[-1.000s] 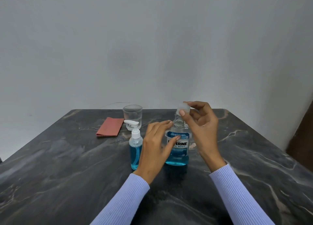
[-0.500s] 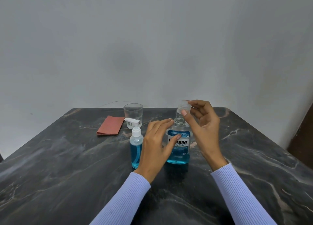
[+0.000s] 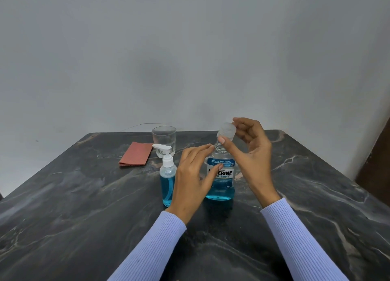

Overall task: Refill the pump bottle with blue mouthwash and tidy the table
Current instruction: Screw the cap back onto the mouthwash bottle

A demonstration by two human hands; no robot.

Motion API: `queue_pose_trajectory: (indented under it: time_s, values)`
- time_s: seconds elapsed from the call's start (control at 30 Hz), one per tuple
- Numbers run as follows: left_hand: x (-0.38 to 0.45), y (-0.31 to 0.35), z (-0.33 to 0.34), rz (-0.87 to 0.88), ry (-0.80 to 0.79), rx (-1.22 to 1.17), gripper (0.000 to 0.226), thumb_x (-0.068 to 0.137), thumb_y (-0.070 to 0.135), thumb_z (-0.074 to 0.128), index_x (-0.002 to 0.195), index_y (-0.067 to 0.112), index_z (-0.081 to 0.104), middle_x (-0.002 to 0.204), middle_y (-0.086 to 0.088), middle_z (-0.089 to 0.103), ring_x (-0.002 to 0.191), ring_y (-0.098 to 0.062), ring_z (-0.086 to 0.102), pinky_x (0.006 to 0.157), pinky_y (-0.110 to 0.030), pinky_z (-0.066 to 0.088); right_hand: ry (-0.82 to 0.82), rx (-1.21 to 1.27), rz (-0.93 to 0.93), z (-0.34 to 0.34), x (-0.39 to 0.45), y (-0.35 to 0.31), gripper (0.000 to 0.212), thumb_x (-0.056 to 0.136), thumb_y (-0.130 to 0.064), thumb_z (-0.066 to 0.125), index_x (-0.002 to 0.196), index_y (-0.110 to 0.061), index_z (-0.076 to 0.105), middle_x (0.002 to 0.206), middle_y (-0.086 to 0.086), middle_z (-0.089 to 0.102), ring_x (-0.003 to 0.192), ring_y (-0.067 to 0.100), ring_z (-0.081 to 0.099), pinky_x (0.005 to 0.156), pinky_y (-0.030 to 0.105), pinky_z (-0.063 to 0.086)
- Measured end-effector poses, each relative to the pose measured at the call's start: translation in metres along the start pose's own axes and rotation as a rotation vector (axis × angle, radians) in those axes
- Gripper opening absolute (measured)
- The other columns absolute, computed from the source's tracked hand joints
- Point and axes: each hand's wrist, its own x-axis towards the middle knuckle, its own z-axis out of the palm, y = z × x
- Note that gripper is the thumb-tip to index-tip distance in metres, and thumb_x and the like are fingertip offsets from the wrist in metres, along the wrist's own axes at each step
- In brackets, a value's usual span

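Pump bottle [image 3: 167, 180] placement: upright on the dark marbled counter [image 3: 63, 206], left of centre, about two-thirds full of blue liquid, white pump head fitted with the spout pointing left.

Left to right, the counter carries the following items:

1. Reddish folded cloth [image 3: 136, 156], lying flat toward the far left of the counter, apart from the other items.
2. Clear drinking glass [image 3: 164, 141], upright just right of the cloth and behind the pump bottle; the pump spout overlaps its lower part in this view.
3. Pump bottle, as described above.
4. Left hand [image 3: 194, 179], directly right of the pump bottle. Fingers are loosely curled around the left side of the mouthwash bottle [image 3: 220, 175], thumb pressed across the label, steadying it on the counter.
5. Mouthwash bottle, upright at the counter centre, clear plastic with a blue-and-white label. Blue liquid fills only the lower part of the body.
6. Right hand [image 3: 251, 154], raised at the bottle neck. Thumb and forefinger pinch the clear ribbed cap [image 3: 226, 130], which sits tilted at the top of the neck. Whether the cap is seated on the thread or lifted free cannot be determined.

Both forearms wear pale lilac ribbed sleeves [image 3: 295, 238]. A plain grey wall [image 3: 190, 48] stands behind the counter.
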Motion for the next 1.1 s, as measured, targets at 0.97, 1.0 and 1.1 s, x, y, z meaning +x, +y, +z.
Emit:
queue_pose_trajectory:
  time_s: [0.97, 1.0, 1.1]
  values:
    - [0.0, -0.003, 0.0, 0.004, -0.01, -0.013, 0.045, 0.081, 0.025, 0.074, 0.123, 0.013, 0.062, 0.123, -0.001, 0.063, 0.118, -0.011, 0.05, 0.099, -0.011, 0.033, -0.066, -0.188, 0.027, -0.001, -0.002, 0.0, 0.034, 0.075, -0.033, 0.077, 0.105, -0.024, 0.064, 0.103, -0.007, 0.066, 0.096, 0.007, 0.063, 0.085, 0.02, 0.052]
    - [0.0, -0.004, 0.0, 0.003, -0.014, -0.011, 0.045, 0.081, 0.025, 0.074, 0.122, 0.012, 0.062, 0.123, -0.001, 0.063, 0.119, -0.011, 0.05, 0.099, -0.01, 0.032, -0.069, -0.142, 0.054, -0.002, -0.002, -0.001, 0.03, 0.078, -0.03, 0.075, 0.106, -0.021, 0.065, 0.105, -0.008, 0.067, 0.098, 0.007, 0.064, 0.088, 0.022, 0.052]
    - [-0.001, -0.004, 0.001, -0.001, -0.019, -0.003, 0.044, 0.081, 0.025, 0.073, 0.122, 0.012, 0.062, 0.124, -0.001, 0.063, 0.119, -0.01, 0.049, 0.099, -0.009, 0.031, -0.081, -0.057, 0.102, -0.006, -0.001, -0.002, 0.023, 0.081, -0.018, 0.072, 0.104, -0.015, 0.066, 0.104, -0.009, 0.07, 0.099, 0.007, 0.066, 0.091, 0.03, 0.054]
